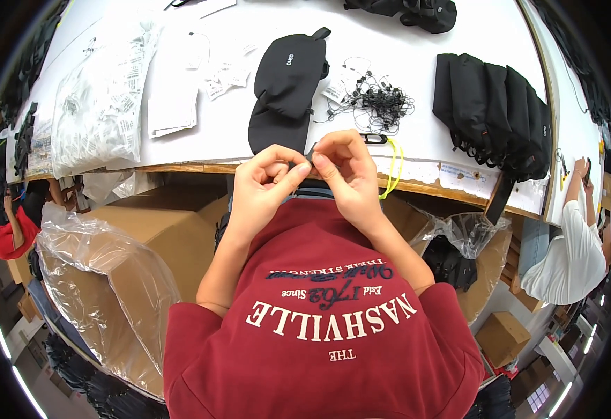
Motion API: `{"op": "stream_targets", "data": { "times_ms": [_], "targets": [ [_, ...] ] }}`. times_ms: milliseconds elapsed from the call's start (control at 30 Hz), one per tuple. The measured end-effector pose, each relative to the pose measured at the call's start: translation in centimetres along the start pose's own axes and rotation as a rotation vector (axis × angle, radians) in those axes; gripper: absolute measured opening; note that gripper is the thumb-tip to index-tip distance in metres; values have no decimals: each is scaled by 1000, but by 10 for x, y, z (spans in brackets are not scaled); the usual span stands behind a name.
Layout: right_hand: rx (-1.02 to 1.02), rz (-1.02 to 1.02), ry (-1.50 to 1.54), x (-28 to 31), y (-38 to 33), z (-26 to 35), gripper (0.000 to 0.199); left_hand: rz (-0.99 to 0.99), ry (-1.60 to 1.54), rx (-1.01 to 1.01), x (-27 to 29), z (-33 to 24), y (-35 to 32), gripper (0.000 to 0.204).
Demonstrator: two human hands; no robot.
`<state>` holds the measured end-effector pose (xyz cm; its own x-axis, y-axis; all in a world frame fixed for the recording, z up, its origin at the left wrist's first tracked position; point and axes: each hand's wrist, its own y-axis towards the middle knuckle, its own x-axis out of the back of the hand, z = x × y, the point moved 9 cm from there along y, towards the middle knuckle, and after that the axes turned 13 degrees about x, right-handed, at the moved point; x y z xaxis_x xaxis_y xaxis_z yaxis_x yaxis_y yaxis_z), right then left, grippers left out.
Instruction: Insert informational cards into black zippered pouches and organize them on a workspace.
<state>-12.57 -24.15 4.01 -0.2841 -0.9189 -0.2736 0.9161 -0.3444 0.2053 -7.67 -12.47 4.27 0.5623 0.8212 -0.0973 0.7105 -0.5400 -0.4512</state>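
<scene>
My left hand [270, 180] and my right hand [347, 171] meet at the near table edge, fingertips pinched close together. Between them shows a small dark bit, too small to name. Just beyond my fingers a black sling bag [288, 87] lies lengthwise on the white table, its near end partly behind my left hand. To its right is a tangled heap of black tag strings [382, 105]. A small black tool [374, 138] with a yellow cord [395, 174] lies beside my right hand, the cord hanging over the edge.
Several black bags [483, 98] stand in a row at the right. Leftward lie small white packets [226, 78], a stack of white cards [173, 115] and a big clear plastic bag [99, 105]. Plastic-lined cardboard boxes [173, 237] stand below the table. Another person [567, 251] works at far right.
</scene>
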Motion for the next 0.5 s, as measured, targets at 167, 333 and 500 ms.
{"op": "stream_targets", "data": {
  "times_ms": [167, 333, 500],
  "targets": [
    [-34, 35, 75, -3, -2, 4, 15, 63, -56, -56, -1, 3, 4, 9],
    [22, 47, 105, -6, 0, 13, 16, 62, -126, -77, -4, 2, 2, 10],
    [-93, 44, 282, -11, -2, 20, 18, -92, 143, -248, -1, -30, -17, 13]
  ]
}}
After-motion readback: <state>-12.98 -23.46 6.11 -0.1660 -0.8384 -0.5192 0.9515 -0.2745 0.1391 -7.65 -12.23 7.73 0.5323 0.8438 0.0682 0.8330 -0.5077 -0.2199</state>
